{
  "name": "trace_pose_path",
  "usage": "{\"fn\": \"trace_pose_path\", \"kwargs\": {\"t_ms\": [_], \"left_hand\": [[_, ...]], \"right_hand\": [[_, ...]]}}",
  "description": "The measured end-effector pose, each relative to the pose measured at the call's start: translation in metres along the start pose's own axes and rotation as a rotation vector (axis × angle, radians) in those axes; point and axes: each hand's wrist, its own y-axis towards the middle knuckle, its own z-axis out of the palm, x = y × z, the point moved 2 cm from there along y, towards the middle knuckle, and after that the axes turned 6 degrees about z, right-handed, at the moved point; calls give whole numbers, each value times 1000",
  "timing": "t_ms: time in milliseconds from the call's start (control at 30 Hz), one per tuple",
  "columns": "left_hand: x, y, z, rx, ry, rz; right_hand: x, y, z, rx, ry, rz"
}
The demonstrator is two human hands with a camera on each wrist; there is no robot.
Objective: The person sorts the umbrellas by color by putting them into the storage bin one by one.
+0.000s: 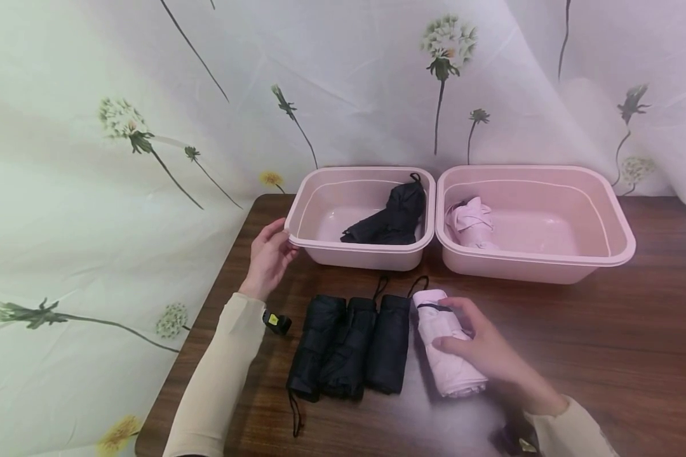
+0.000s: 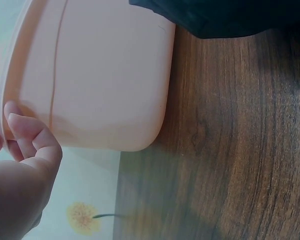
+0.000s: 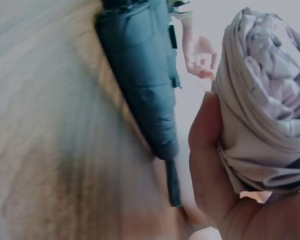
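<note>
Right grip (image 1: 494,349) holds pink umbrella (image 1: 451,376), left grip (image 1: 269,257) pinches bin rim (image 1: 331,244). Black bundle (image 1: 397,212), pink bundle (image 1: 472,222) binned ahead; three black umbrellas (image 1: 349,346) left of right grip remain.

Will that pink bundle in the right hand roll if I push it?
The pink bundle might roll a little, being roughly tube-shaped. Its wrinkled cloth probably squishes, and the dark strap across it may help hold it together.

Furled pink umbrella (image 1: 443,326), aslant
</note>
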Motion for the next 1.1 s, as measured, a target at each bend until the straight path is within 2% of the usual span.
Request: {"fn": "trace_pose_path", "kwargs": {"t_ms": [300,500,667,900,1100], "left_hand": [[3,2,-2,2,-14,-9],[3,2,-2,0,-11,-7],[2,1,-2,0,0,-8],[1,0,-3,4,25,-10],[1,1,-2,10,17,-2]], "right_hand": [[19,-10,-12,-65,47,-7],[30,-19,-19,-68,144,-2],[37,-24,-26,-68,198,-32],[48,-29,-36,-88,218,-77],[58,-31,-51,-113,237,-149]]}}
